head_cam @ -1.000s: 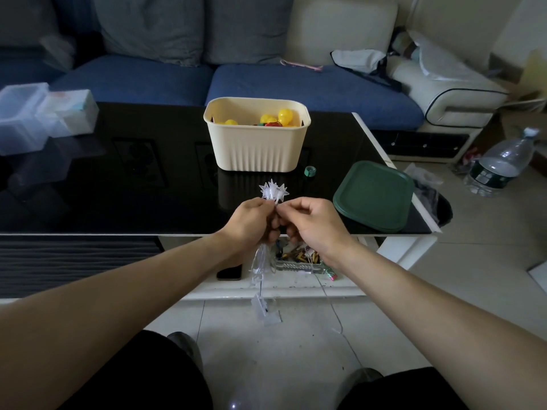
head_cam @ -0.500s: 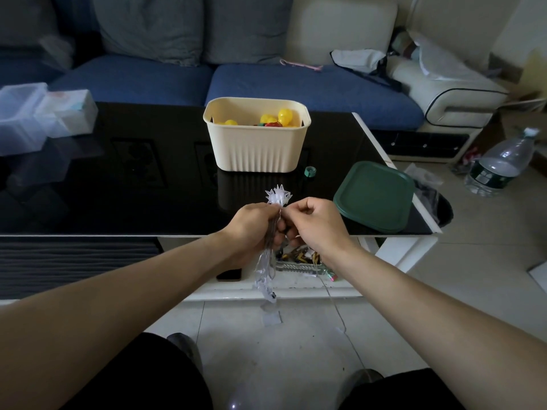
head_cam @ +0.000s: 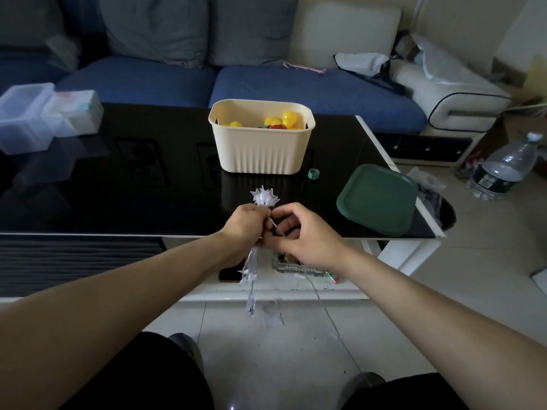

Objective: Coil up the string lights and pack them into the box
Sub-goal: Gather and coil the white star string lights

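The lights (head_cam: 264,199) are bunched in the left hand (head_cam: 247,221), whose grip is clamped on them, while the right hand (head_cam: 306,235) pinches their wire over the table (head_cam: 118,184) edge, near the box (head_cam: 260,137) and lid (head_cam: 377,199).

Box (head_cam: 260,149) on table (head_cam: 118,187), lid (head_cam: 377,199) to its right.

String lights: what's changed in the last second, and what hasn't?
The right hand has opened up and shifted slightly right, drawing the thin wire out from the bundle. The left hand still grips the string lights, star tips on top; the hanging tail has swung. The cream box and green lid stayed put.
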A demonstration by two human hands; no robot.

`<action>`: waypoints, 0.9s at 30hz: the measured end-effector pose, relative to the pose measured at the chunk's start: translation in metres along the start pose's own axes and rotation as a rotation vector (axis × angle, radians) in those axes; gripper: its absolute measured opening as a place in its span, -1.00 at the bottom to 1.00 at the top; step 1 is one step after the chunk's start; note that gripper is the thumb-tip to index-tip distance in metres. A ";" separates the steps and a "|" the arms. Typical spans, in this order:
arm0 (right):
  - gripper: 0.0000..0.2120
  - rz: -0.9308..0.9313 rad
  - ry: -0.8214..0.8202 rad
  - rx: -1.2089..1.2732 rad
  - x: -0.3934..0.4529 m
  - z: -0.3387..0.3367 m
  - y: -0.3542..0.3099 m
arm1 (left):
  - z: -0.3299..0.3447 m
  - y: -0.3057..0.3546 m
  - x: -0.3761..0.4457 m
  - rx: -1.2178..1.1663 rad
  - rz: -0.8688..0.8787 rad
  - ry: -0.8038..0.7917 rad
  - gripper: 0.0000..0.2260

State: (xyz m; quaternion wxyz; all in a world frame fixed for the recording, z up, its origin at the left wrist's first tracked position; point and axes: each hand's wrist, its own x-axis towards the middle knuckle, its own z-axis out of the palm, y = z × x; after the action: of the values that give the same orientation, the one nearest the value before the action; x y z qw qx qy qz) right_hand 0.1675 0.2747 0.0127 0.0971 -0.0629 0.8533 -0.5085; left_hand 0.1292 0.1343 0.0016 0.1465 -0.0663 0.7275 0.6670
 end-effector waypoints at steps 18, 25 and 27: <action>-0.52 0.244 -0.250 0.233 0.005 -0.025 0.043 | -0.025 0.019 0.014 -0.539 -0.012 0.022 -0.69; -0.86 0.369 -0.288 0.017 0.007 -0.052 0.067 | -0.039 0.016 0.019 -0.509 -0.035 0.079 -0.70; -0.87 0.408 -0.267 -0.036 0.006 -0.058 0.078 | -0.039 0.014 0.018 -0.500 -0.040 0.082 -0.70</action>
State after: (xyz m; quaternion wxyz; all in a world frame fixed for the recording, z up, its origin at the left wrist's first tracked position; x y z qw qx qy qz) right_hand 0.1477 0.3606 -0.0297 0.3085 0.0423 0.8368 -0.4503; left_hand 0.1035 0.0990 0.0126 0.1091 -0.1419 0.5437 0.8200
